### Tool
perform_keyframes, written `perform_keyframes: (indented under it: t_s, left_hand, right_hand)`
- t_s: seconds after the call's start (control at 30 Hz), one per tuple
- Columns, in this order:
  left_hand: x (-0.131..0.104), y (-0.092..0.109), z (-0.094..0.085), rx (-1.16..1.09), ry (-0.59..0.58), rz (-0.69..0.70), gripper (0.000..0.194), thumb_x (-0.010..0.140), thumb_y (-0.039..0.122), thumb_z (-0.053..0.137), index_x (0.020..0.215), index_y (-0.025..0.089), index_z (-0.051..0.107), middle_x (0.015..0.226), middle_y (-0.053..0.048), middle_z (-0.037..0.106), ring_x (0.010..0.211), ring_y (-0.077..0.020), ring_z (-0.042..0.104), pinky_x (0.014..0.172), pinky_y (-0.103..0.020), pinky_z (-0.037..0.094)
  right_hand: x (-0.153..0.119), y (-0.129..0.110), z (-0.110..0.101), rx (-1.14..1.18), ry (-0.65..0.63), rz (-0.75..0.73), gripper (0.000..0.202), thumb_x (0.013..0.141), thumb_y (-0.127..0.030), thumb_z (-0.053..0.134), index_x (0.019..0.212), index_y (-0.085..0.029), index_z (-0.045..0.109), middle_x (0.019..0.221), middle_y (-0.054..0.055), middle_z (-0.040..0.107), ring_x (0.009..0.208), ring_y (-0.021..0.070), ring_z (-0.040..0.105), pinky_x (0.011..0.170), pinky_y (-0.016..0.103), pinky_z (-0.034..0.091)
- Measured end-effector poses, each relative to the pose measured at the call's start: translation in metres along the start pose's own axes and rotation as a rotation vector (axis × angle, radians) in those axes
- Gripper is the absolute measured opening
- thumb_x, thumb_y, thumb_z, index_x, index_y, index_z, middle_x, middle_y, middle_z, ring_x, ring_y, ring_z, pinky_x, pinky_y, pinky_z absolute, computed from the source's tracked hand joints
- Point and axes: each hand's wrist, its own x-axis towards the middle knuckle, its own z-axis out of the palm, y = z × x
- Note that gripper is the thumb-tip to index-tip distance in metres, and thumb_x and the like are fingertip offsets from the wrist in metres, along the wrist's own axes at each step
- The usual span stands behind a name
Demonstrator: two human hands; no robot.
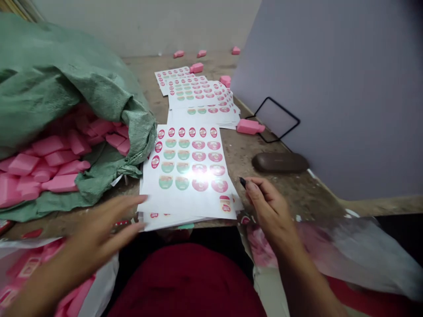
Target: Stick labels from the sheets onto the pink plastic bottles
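A stack of white sticker sheets (185, 204) lies at the table's front edge, printed with rows of red, green and pink labels. My left hand (102, 224) is at the stack's near left corner, fingers stretched out and slightly blurred, holding nothing. Right of the stack, my right hand (266, 200) pinches a small dark object (243, 182) whose tip sticks out past the thumb. Its kind is hidden by the fingers. To the left, a green woven sack (139, 127) lies open with many pink plastic bottles (59, 158) inside.
More sticker sheets (188, 99) lie fanned out farther back. A pink bottle (249, 127), a brown glasses case (280, 162) and a black wire frame (299, 121) sit near the grey panel (330, 88) on the right. At lower left, a white bag (110, 273) holds labelled pink bottles.
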Motion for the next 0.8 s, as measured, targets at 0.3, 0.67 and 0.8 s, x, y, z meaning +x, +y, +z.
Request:
perform_keyframes:
  t_s: [0.3, 0.67, 0.8]
  left_hand:
    - [0.089, 0.01, 0.152, 0.149, -0.441, 0.476, 0.062, 0.079, 0.042, 0.073, 0.135, 0.02, 0.06, 0.15, -0.018, 0.048, 0.147, -0.0393, 0.028, 0.12, -0.056, 0.009]
    - [0.091, -0.002, 0.144, 0.261, -0.384, 0.614, 0.035, 0.092, 0.037, 0.056, 0.125, 0.031, 0.067, 0.146, -0.009, 0.055, 0.144, -0.0347, 0.036, 0.118, -0.055, 0.018]
    - [0.091, -0.005, 0.145, 0.401, -0.356, 0.704, 0.036, 0.094, 0.035, 0.054, 0.128, 0.032, 0.065, 0.146, -0.007, 0.055, 0.143, -0.0342, 0.036, 0.118, -0.058, 0.02]
  right_hand:
    - [-0.009, 0.0, -0.007, -0.418, -0.081, -0.178, 0.021, 0.091, -0.038, 0.054, 0.095, -0.022, 0.068, 0.074, 0.002, 0.072, 0.062, 0.0191, 0.063, 0.061, 0.032, 0.041]
    - [-0.001, 0.016, 0.003, -0.713, -0.079, -0.396, 0.016, 0.095, -0.029, 0.053, 0.094, -0.021, 0.067, 0.086, 0.002, 0.076, 0.066, 0.0206, 0.065, 0.068, 0.034, 0.03]
    - [-0.002, 0.018, 0.004, -0.757, -0.054, -0.46, 0.016, 0.096, -0.027, 0.052, 0.092, -0.02, 0.066, 0.083, 0.001, 0.076, 0.063, 0.0192, 0.063, 0.066, 0.033, 0.028]
